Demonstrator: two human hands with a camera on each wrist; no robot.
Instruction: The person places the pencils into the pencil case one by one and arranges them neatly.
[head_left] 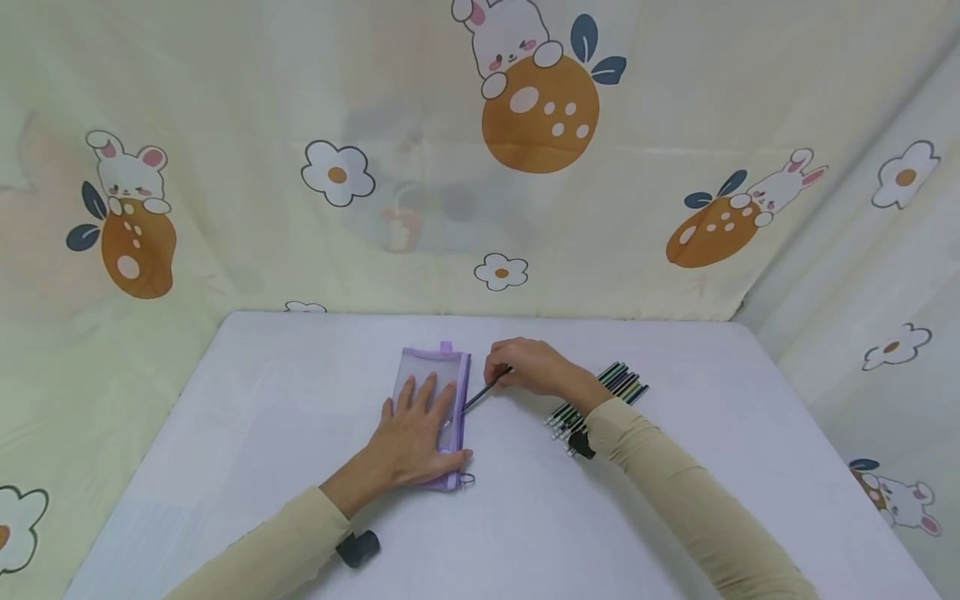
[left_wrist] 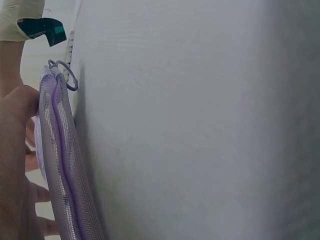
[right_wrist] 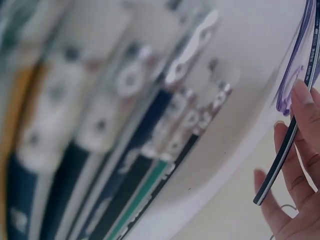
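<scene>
Here's the purple mesh pouch [head_left: 431,368], lying flat on the white table [head_left: 300,408], and the left hand [head_left: 414,437] is right on top of it, fingers spread wide across the mesh, the thumb reaching over the zip side near the pouch's lower end. Over to the right of the pouch's upper half comes the right hand [head_left: 528,364], fingers bent in and pinching one dark pencil [head_left: 487,389]! That pencil slants down from the hand to the pouch, its far end meeting the zip edge; how much of it sits inside, I can't tell. The right-wrist view shows pale lettering along its dark side and the near end sticking out past the fingers. Down at the pouch's lower corner, a small ring [head_left: 467,479] pokes out on the zip side, and up at its top end there's a little purple tab [head_left: 446,346]. Farther right of the pouch, well apart from it, a row of pencils [head_left: 621,382] lies side by side on a slant, white-patterned ends nearer the pouch, the right sleeve [head_left: 667,467] crossing over part of them. Below the pouch, a black device [head_left: 360,548] shows at the left sleeve [head_left: 273,542]. And behind the pouch, beyond the table, hangs a cream curtain [head_left: 420,287] with rabbits, flowers and orange fruit!
</scene>
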